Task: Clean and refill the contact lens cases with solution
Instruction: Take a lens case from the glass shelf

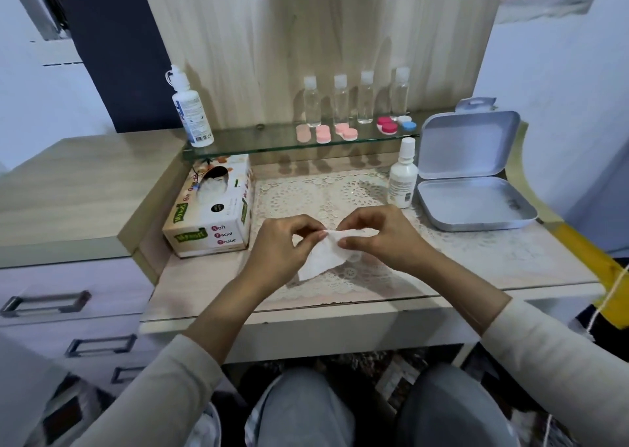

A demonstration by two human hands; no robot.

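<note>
Currently the lens cases (pixel 347 132) are sitting in a left-to-right row on the glass shelf (pixel 245 143), straight ahead of and beyond your hands, with the red and blue-white pairs lying nearer your right hand (pixel 384 235). You're pinching one tissue (pixel 320 262) with both hands, left hand (pixel 282 245) included, over the lace mat (pixel 306 191); I can't tell whether a case is wrapped inside. Outward, four clear bottles (pixel 340 101) are standing behind the cases, fill levels unreadable. The big solution bottle (pixel 192 113) is standing at shelf-left, and the small bottle (pixel 403 177) is touching the open grey tin (pixel 469 205), which is showing nothing inside.
</note>
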